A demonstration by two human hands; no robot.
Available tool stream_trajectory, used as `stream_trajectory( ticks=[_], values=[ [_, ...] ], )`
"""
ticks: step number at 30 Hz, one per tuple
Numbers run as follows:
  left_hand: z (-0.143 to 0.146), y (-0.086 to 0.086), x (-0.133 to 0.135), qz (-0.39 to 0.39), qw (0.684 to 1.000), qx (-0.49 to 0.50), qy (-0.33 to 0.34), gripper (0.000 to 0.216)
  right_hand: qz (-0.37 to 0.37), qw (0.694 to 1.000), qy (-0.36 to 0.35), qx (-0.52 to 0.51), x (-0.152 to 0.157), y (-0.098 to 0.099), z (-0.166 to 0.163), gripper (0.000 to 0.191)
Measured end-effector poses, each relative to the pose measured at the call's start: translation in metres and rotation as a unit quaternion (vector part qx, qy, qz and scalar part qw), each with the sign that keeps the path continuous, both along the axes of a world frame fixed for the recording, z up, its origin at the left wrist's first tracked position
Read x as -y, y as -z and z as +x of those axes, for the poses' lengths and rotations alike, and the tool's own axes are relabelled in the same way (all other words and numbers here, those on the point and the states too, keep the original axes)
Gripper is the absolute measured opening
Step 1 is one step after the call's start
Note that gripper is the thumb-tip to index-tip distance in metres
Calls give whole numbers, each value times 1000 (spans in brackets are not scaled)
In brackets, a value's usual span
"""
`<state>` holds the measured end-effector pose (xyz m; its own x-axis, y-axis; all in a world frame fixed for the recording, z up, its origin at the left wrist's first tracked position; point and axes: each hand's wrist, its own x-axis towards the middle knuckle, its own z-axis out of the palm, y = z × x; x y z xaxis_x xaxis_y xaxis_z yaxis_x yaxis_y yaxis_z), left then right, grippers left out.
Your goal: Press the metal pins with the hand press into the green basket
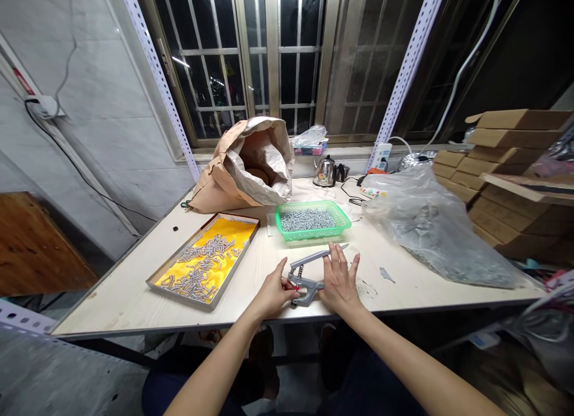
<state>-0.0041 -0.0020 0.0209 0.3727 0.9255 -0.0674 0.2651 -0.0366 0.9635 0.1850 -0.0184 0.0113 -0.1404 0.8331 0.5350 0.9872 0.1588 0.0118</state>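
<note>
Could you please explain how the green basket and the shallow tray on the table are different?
The basket has perforated green walls, while the tray has solid walls and a yellow lining.
The basket's pieces cover its floor densely; the tray's lie in loose clusters, leaving yellow visible.
The tray looks longer than the basket.
Both stand on the table and hold many small, silvery pieces.

A large brown paper sack with a pale lining point(210, 187) lies with its mouth open near the barred, metal-framed window point(271, 63), and a shiny steel kettle with a black handle point(323, 172) stands to its right. Farther right, a crumpled clear plastic bag point(437, 225) lies beside stacked brown cardboard boxes point(515, 138); a reddish-brown wooden board point(40, 248) is at far left.
</note>
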Motion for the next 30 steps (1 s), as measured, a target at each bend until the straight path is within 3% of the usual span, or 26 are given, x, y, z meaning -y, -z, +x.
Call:
stream_trajectory(
  ticks=[20, 30],
  values=[
    [-6, 6, 7, -22, 998, 15, 64, 104, -31, 999, -7, 8, 6, -1, 0, 63],
    [0, 15, 6, -83, 993, 78, 42, 109, -11, 1000, -14, 15, 10, -7, 0, 64]
  ],
)
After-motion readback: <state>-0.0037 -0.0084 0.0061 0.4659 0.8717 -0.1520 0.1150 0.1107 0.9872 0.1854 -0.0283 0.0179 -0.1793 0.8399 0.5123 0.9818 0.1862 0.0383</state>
